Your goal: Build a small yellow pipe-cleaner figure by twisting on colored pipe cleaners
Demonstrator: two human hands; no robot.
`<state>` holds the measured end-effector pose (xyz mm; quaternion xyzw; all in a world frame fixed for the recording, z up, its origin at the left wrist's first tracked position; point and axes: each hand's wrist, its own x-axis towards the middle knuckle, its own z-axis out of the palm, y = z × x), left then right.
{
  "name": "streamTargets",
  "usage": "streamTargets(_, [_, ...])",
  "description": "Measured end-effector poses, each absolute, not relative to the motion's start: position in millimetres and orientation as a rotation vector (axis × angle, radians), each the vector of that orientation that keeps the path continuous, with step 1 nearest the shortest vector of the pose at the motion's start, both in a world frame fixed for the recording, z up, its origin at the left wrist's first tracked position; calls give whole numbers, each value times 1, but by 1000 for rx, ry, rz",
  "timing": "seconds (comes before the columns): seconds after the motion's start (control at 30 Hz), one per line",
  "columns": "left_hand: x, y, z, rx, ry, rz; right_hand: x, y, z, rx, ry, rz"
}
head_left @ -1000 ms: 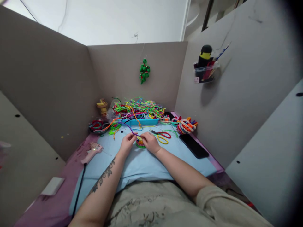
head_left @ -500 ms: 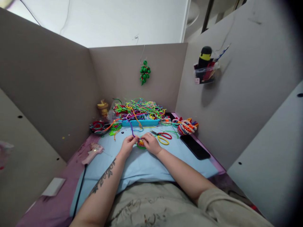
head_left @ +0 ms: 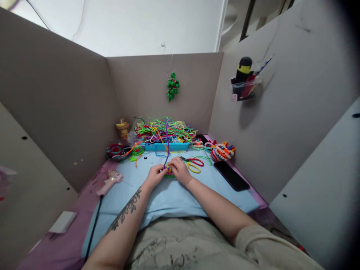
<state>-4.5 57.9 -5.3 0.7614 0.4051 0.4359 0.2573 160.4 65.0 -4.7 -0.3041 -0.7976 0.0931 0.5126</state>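
Observation:
Between my hands, low over the blue cloth [head_left: 185, 198], is a small multicoloured cord piece [head_left: 170, 173] with a green edge; my fingers hide much of it. A purple cord [head_left: 168, 144] rises from it and stands up toward the heap behind. My left hand [head_left: 156, 175] is closed, its thumb and fingertips pinching at the cord's base. My right hand [head_left: 180, 170] is closed on the right side of the piece. Just right of that hand lie scissors [head_left: 194, 165] with one red and one yellow handle loop.
Behind, a blue tray [head_left: 180, 146] overflows with colourful cords [head_left: 174, 129]. A black phone [head_left: 232, 176] and striped cord pieces [head_left: 222, 151] lie to the right. A pink glue gun [head_left: 110, 184], its black cable trailing, and a dark bowl [head_left: 118, 153] are at left. Grey panels surround the table.
The purple cord has swung from leaning left to standing nearly upright. My left hand has shifted slightly right and down, closer in to the cord piece.

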Motion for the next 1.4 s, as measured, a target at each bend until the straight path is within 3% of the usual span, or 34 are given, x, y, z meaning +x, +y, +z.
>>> streamTargets(0.7, [-5,58,-13,2120,866,1039,154,68,-9,-729,-1734,758])
streamTargets(1.4, [0,51,-5,2124,1101,1149,155,75,-17,-808,-1688,557])
